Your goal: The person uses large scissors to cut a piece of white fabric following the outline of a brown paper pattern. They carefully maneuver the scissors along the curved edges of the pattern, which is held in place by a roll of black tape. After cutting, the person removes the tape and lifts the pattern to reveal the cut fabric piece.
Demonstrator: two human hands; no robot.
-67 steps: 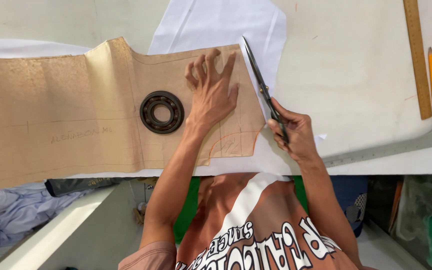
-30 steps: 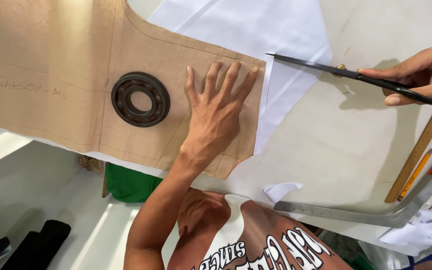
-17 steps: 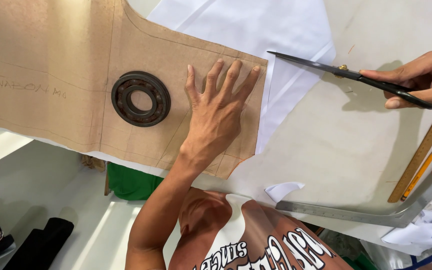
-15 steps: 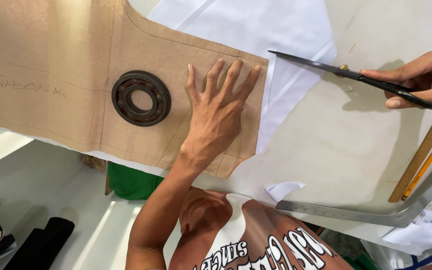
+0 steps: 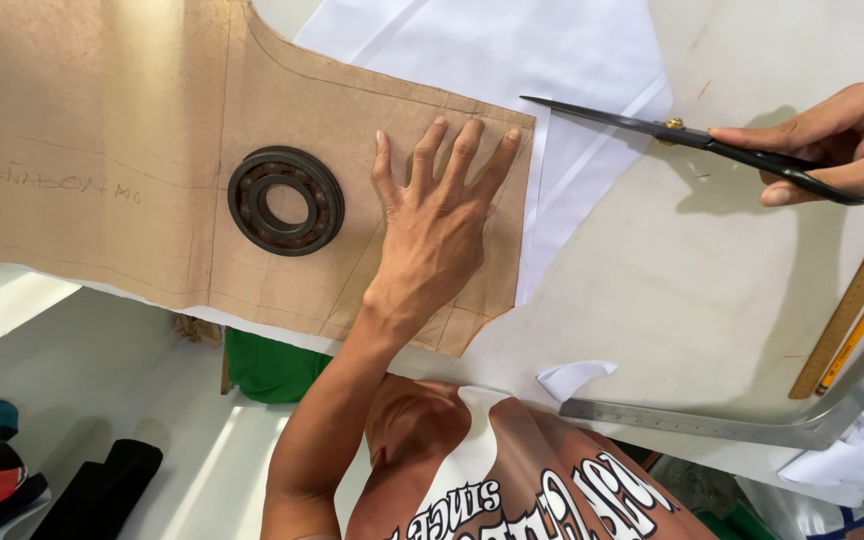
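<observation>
1. The brown paper pattern [image 5: 152, 130] spreads from the upper left of the frame to just right of centre, lying flat over white fabric [image 5: 512, 50] on the pale cutting table [image 5: 672, 290]. It is kraft-coloured, marked with faint pencil lines, with a curved notch along its top edge and a straight right edge.
2. The left hand [image 5: 432, 230] lies palm down on the pattern's right end, fingers fully spread and gripping nothing; it looks set there to keep paper and cloth from shifting.
3. A dark metal bearing ring [image 5: 285, 200] rests on the pattern just left of that hand, apparently serving as a weight.
4. The right hand [image 5: 842, 140], at the upper right, is closed around the handles of black scissors [image 5: 652, 125]. The blades look shut, their tip touching or just beside the pattern's upper right corner, over the fabric.
5. Along the lower right lie a metal curved ruler [image 5: 712, 425], a wooden ruler [image 5: 852, 300], an orange pencil [image 5: 852, 340] and a white fabric scrap [image 5: 572, 378].
</observation>
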